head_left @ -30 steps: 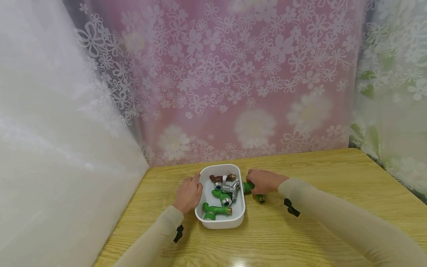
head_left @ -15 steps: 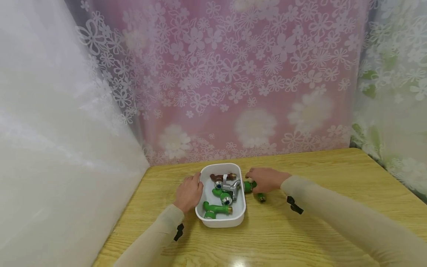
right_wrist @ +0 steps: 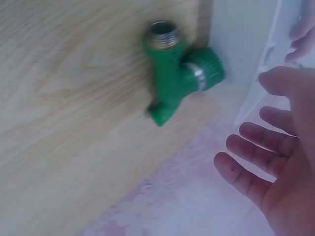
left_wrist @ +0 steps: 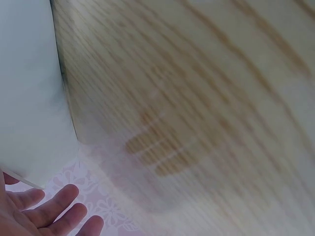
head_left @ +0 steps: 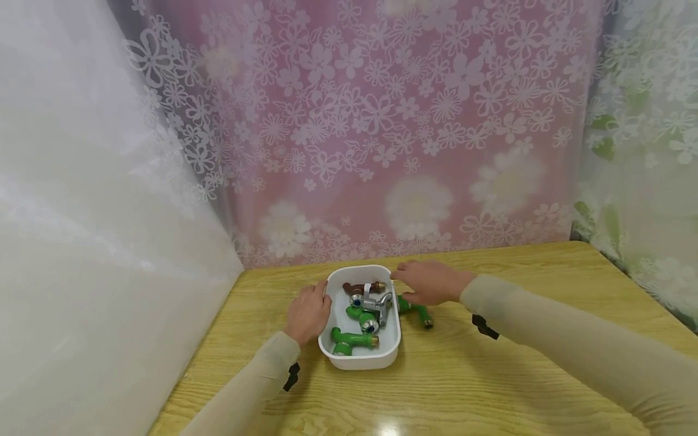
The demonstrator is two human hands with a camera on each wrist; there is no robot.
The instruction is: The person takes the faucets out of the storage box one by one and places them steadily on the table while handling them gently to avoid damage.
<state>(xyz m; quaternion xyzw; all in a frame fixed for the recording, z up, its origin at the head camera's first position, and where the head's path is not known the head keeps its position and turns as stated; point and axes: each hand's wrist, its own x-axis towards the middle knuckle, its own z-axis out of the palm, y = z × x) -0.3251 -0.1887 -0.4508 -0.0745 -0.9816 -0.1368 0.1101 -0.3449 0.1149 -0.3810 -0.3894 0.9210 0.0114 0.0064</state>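
Observation:
A white plastic tub [head_left: 360, 363] stands on the table. My left hand [head_left: 308, 311] rests at its left rim; in the left wrist view the fingers [left_wrist: 59, 199] are loosely straight beside the tub wall. On the table, against the tub's right side, lies a green faucet [right_wrist: 167, 73] with a brass threaded end. Above it, my right hand [head_left: 431, 282] hovers empty near the right rim, fingers [right_wrist: 241, 174] spread and apart from the faucet. Inside the tub lie a brown faucet [head_left: 360, 289], a chrome faucet [head_left: 375, 306] and two green ones, one in the middle [head_left: 362, 318], one in front [head_left: 354, 340].
The wood-grain table [head_left: 491, 375] extends to both sides and in front of the tub. A pink floral curtain [head_left: 414, 151] hangs along its back edge. A white sheet [head_left: 109, 242] hangs on the left, and a pale floral curtain [head_left: 643, 181] on the right.
My right hand has let go of the green faucet beside the tub and lifted up and slightly left, its fingers opening. That faucet stays on the table. The left hand keeps its place.

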